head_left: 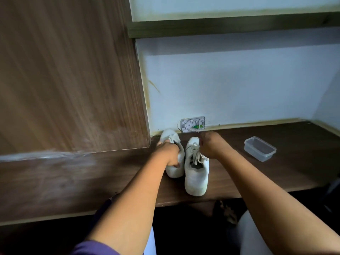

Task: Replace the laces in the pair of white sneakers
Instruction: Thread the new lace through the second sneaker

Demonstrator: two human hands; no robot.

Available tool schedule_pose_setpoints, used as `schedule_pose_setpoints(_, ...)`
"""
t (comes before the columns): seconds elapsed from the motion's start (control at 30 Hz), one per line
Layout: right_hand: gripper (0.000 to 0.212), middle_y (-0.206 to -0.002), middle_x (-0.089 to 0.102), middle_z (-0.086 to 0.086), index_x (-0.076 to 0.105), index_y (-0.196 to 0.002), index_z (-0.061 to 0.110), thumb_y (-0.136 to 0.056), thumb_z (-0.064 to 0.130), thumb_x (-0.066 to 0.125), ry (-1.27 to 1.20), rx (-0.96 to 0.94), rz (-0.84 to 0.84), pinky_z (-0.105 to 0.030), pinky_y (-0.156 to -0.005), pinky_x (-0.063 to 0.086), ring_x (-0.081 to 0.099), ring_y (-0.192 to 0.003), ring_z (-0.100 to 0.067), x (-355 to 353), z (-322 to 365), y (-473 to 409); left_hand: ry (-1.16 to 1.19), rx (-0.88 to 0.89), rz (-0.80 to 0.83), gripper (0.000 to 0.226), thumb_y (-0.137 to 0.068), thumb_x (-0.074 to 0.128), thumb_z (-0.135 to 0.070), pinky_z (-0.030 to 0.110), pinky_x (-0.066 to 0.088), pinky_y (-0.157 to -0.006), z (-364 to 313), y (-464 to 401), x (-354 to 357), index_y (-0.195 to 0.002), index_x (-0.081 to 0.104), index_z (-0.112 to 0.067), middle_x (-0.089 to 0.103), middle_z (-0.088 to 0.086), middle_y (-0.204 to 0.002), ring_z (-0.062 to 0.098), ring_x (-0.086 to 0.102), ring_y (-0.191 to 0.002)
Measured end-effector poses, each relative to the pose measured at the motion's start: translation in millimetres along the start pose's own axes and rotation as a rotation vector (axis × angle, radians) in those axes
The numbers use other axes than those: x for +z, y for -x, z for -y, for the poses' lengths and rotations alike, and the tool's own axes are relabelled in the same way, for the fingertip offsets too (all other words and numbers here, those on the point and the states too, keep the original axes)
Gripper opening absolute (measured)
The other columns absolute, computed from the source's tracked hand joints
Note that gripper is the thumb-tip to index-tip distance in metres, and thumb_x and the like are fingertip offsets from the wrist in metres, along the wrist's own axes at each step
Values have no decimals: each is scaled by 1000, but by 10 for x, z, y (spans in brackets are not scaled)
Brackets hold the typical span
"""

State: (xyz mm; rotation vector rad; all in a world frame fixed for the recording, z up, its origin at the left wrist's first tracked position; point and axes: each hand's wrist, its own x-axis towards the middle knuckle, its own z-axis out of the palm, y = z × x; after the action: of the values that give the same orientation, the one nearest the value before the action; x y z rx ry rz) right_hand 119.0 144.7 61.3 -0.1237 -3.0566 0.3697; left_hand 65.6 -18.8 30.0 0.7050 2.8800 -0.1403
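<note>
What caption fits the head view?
Left hand grips one white sneaker; right hand pinches the other's lace.

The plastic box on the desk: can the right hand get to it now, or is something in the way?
Probably yes. The box sits open on bare desk just to the right of the right hand, nothing between them. But that hand pinches the lace of the nearer sneaker and must let go first.

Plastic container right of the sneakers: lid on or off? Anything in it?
Lid off: the clear plastic container sits open-topped on the desk, with no lid in view. It looks empty; the dark desk shows through its walls and base.
</note>
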Motion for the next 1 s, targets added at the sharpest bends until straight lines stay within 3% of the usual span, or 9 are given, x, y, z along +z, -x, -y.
schedule_pose_setpoints(0.07, 38, -95, 65, -5, 67, -89, 14, -82, 51, 60, 31, -66, 205, -27, -80, 44, 55, -104, -19, -102, 160, 343, 94, 0, 98, 43, -80, 72, -37, 32, 45, -83, -51, 22, 16, -114, 63, -12, 63, 6, -115, 24, 58, -104)
schedule_pose_setpoints(0.13, 60, -104, 58, -1, 61, -99, 21, -69, 71, 64, 159, -26, 305, -38, -89, 37, 40, -114, -19, 9, 290, 662, 126, 39, 185, 27, -81, 73, -32, 29, 44, -72, -82, 80, 21, -97, 64, -13, 63, 5, -102, 21, 55, -87)
schedule_pose_setpoints(0.2, 59, -113, 55, 2, 56, -111, 20, -68, 56, 74, 304, -30, 281, -42, -90, 36, 34, -119, -20, 249, 375, 813, 89, 64, 230, 29, -79, 74, -37, 28, 39, -66, -99, 179, -3, -80, 55, -15, 52, 1, -83, 18, 47, -76)
schedule_pose_setpoints(0.33, 42, -104, 58, -2, 58, -112, 14, -74, 21, 74, 186, 36, 200, -42, -93, 40, 51, -113, -24, 458, 390, 747, 55, 37, 255, 45, -77, 74, -38, 32, 46, -76, -189, 358, 43, -108, 61, -9, 53, 2, -92, 23, 53, -87)
schedule_pose_setpoints(0.43, 46, -108, 62, -3, 59, -107, 14, -69, 28, 80, 69, 43, 134, -36, -88, 43, 58, -106, -25, 491, 309, 749, 152, 18, 155, 51, -68, 76, -49, 32, 50, -78, -247, 471, 178, -104, 61, -15, 63, 5, -101, 23, 59, -88)
schedule_pose_setpoints(0.53, 54, -113, 62, -6, 60, -110, 14, -63, 27, 84, -22, 58, 67, -32, -83, 48, 58, -108, -25, 543, 262, 805, 228, -19, 24, 34, -75, 72, -29, 30, 44, -70, -299, 560, 263, -104, 62, -13, 64, 9, -102, 27, 61, -94)
schedule_pose_setpoints(0.67, 65, -122, 55, -11, 53, -122, 6, -69, 28, 84, 25, 9, 131, -31, -97, 44, 47, -122, -26, 425, 299, 920, 262, -80, -12, 31, -78, 70, -21, 29, 43, -68, -383, 681, 266, -107, 62, -10, 61, 8, -100, 24, 59, -90)
schedule_pose_setpoints(0.8, 52, -121, 58, -12, 59, -115, 7, -70, 22, 81, 39, 34, 162, -29, -88, 48, 54, -113, -24, 257, 144, 991, 261, -71, -52, 29, -82, 65, -17, 30, 42, -69, -540, 728, 184, -110, 62, -7, 61, 9, -99, 23, 55, -83)
schedule_pose_setpoints(1.0, 67, -130, 56, -9, 49, -132, 9, -74, 27, 80, 76, 40, 139, -29, -93, 43, 52, -119, -25, -122, -50, 1148, 241, 75, -120, 44, -82, 62, -11, 32, 47, -84, -789, 720, -174, -125, 56, -16, 58, 10, -125, 29, 56, -111)
